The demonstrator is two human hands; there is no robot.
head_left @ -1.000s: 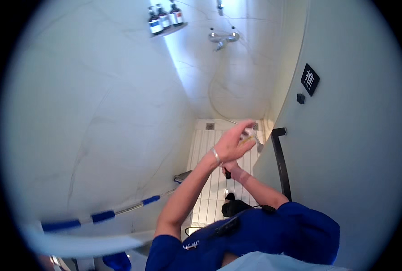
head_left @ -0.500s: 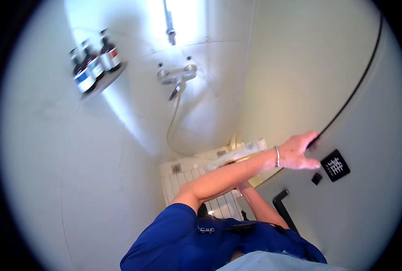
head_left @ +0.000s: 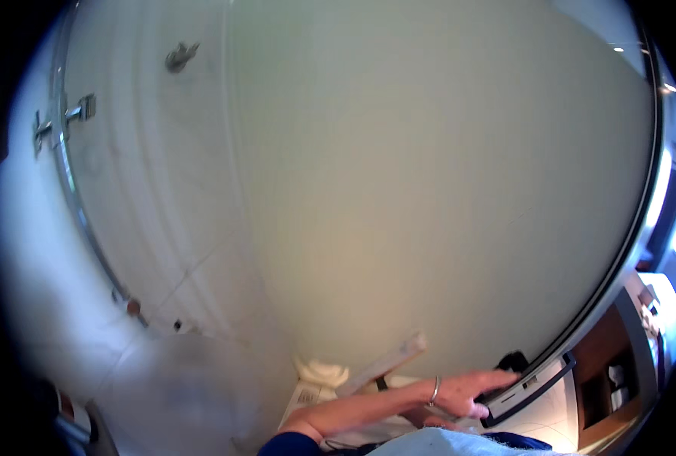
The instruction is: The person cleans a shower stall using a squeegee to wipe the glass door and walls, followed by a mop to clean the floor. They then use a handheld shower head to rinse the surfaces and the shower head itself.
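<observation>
My left hand (head_left: 467,391), with a bracelet at the wrist, reaches across to the right. Its index finger is stretched out and its thumb stands apart, near the black-framed edge of a frosted glass panel (head_left: 444,205). A black handle (head_left: 532,394) is beside the fingertips. Below my left wrist my right hand (head_left: 425,417) shows only as a sliver; its fingers are hidden. A long, pale, bar-like pad (head_left: 390,363) with a dark part at its underside leans just beyond my left forearm. Whether my right hand holds it cannot be made out.
A pale yellow, crumpled-looking thing (head_left: 321,372) lies low by the wall. A metal shower rail (head_left: 70,178) runs along the left, with a wall fitting (head_left: 180,58) beyond. A wooden cabinet with a niche (head_left: 618,357) stands at right, outside the glass. Bottles (head_left: 73,418) show at lower left.
My view has swung right and up: the glass panel now fills the middle and the cabinet has come into view. The shower mixer has left the view. My left hand sits lower in the picture.
</observation>
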